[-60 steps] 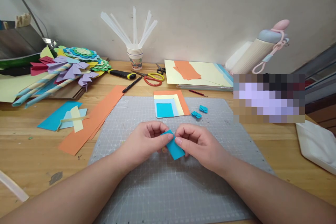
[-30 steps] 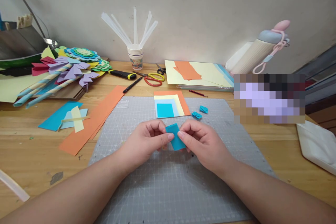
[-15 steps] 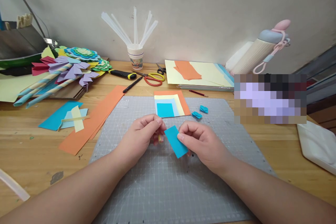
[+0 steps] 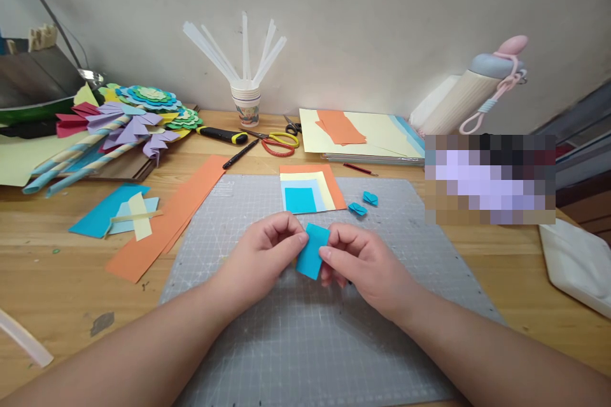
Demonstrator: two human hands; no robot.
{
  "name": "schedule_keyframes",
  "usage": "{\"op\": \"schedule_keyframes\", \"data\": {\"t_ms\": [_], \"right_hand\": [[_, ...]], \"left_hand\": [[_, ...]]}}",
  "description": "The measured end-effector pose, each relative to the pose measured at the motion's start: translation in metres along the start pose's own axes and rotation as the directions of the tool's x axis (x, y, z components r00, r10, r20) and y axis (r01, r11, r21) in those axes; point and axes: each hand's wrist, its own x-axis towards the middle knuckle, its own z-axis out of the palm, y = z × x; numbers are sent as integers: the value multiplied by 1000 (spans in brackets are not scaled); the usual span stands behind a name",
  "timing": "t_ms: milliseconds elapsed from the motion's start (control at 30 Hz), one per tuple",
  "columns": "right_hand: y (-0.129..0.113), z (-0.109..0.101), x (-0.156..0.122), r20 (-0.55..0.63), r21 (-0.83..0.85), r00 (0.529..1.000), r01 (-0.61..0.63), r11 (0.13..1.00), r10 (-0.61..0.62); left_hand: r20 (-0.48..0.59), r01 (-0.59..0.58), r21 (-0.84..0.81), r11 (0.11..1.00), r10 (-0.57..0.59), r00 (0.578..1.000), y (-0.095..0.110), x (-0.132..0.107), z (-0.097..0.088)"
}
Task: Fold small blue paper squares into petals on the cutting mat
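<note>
A small blue paper rectangle (image 4: 311, 250) is held above the grey cutting mat (image 4: 267, 343). My left hand (image 4: 265, 254) pinches its left edge with curled fingers. Thumb and fingers of my right hand (image 4: 363, 261) pinch its right edge. Beyond my hands a stack of paper squares (image 4: 329, 187), orange, yellow, pale blue and blue, lies on the mat. Two small folded blue paper pieces (image 4: 363, 203) rest to the right of that stack.
Orange paper strips (image 4: 167, 216) and blue scraps (image 4: 109, 213) lie left of the mat. At the back stand a paper cup of clear sticks (image 4: 245, 102), a utility knife (image 4: 222, 135), scissors (image 4: 277, 142), paper flowers (image 4: 128, 121) and a sheet stack (image 4: 377, 133). A white cloth (image 4: 573, 261) lies right.
Both hands have turned the blue paper between them. Half a second ago only my right hand held it, slanted; now my left hand pinches it again and it stands more upright.
</note>
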Motion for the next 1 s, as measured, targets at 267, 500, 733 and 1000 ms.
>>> {"op": "schedule_keyframes", "data": {"t_ms": [267,500,733,1000], "right_hand": [[-1,2,0,-13,50,1000,7,999,-6],[1,1,1,-4,69,1000,3,998,-3],[5,-1,0,-30,127,999,-10,992,14],[5,1,2,-89,148,996,7,989,6]], "left_hand": [[73,-54,-31,998,57,996,-1,-2,0],[78,-72,14,997,71,994,-2,-3,2],[36,-74,111,991,71,997,-3,-2,-1],[28,-77,194,978,73,997,-1,-2,-1]]}}
